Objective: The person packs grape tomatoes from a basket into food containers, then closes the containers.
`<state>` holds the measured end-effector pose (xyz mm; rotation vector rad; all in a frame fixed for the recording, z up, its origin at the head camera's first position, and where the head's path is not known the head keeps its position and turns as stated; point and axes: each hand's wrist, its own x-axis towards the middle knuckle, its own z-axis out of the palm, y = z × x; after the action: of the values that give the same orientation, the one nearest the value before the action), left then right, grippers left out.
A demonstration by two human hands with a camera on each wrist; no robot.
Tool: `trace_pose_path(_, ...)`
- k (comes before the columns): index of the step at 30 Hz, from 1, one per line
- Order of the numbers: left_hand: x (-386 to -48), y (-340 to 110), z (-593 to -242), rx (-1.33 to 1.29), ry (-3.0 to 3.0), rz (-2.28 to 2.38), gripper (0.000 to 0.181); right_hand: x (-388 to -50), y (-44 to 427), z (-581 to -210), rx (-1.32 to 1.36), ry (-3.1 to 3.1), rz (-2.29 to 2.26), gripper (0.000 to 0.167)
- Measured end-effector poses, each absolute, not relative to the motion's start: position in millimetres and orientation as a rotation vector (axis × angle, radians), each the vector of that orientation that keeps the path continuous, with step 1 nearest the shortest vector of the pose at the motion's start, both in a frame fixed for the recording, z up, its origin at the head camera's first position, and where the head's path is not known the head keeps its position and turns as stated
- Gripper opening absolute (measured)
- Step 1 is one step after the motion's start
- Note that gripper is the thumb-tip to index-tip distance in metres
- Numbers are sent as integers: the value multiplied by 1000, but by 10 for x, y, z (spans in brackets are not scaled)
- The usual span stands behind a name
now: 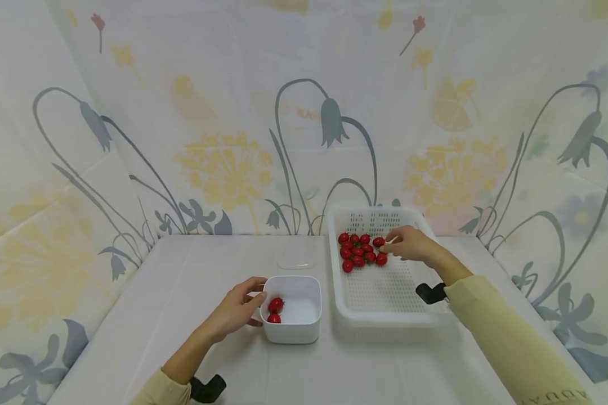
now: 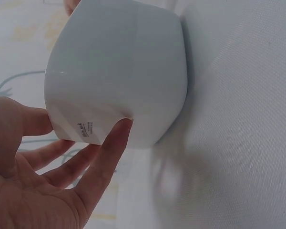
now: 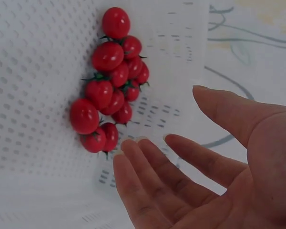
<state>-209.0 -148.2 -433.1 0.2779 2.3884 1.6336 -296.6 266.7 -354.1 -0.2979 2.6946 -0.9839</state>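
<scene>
A square white container stands on the table with two red tomatoes at its left side. My left hand rests its fingertips against the container's left wall; in the left wrist view the hand touches the white wall with relaxed fingers. My right hand is inside the white perforated basket, at the right edge of a cluster of tomatoes. In the right wrist view the right hand has its fingers extended beside the tomatoes, with nothing held.
A clear lid-like piece lies on the white table behind the container. The basket stands to the container's right, near the back edge. A flower-patterned cloth hangs behind the table and along both sides.
</scene>
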Motion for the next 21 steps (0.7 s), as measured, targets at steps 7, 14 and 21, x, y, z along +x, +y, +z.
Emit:
trace_pose_path(7, -2107, -1471, -4345, 271, 2387, 1643, 38, -3114, 2704, -3672, -78, 2617, -1100, 47)
trace_pose_path(14, -2100, -1488, -4318, 298, 2377, 1636, 41, -3305, 2739, -3862, 128, 2564, -1093, 45)
trace_pose_path(21, -2092, -1507, -4331, 327, 2362, 1630, 44, -3352, 2684, -3962, 261, 2493, -1119, 42)
